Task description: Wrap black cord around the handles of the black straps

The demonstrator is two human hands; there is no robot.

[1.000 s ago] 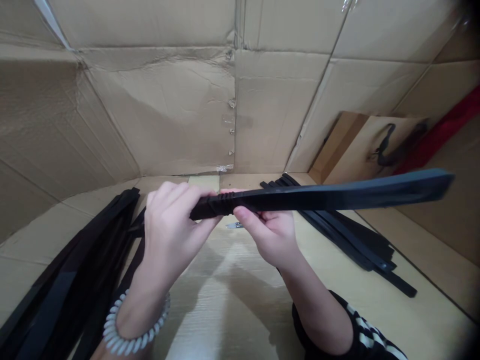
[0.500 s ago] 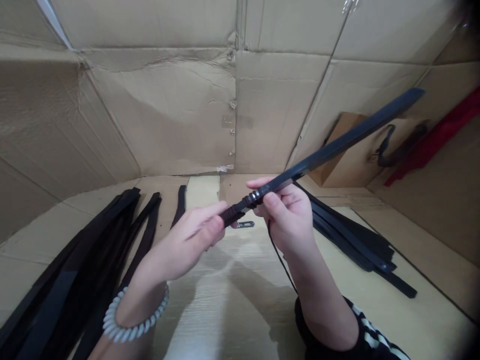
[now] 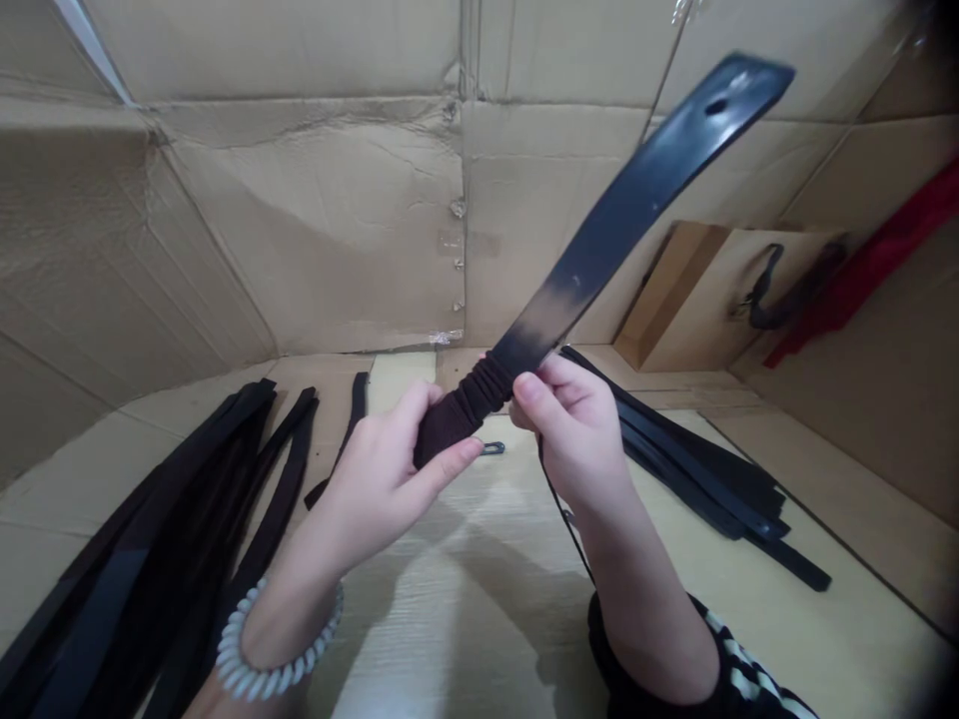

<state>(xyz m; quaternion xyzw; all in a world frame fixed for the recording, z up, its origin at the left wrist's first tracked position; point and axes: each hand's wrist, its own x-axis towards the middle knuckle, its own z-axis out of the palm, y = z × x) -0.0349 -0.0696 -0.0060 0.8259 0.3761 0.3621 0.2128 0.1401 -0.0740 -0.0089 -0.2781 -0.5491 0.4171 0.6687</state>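
Observation:
A flat, glossy black strip [image 3: 610, 230] with a hole near its far end slants up to the right. Its lower part sits inside a dark fabric sleeve [image 3: 457, 419], which is bunched in folds. My left hand [image 3: 375, 479] is closed round the sleeve, thumb along its near side. My right hand [image 3: 576, 419] pinches the strip where it leaves the folds. From the right hand hangs a thin black cord [image 3: 563, 514]. Behind the hands a small dark looped piece [image 3: 492, 448] lies on the table.
Dark fabric strips [image 3: 172, 519] lie along the left, and a short dark strip [image 3: 358, 404] lies behind the left hand. Several black strips [image 3: 696, 469] are stacked at right. A brown paper bag [image 3: 689, 300] and red cloth [image 3: 861, 270] stand by the cardboard wall [image 3: 315, 220].
The strip has turned from edge-on to flat side facing me, and its far end has risen. My left hand has rolled over, still holding the sleeve.

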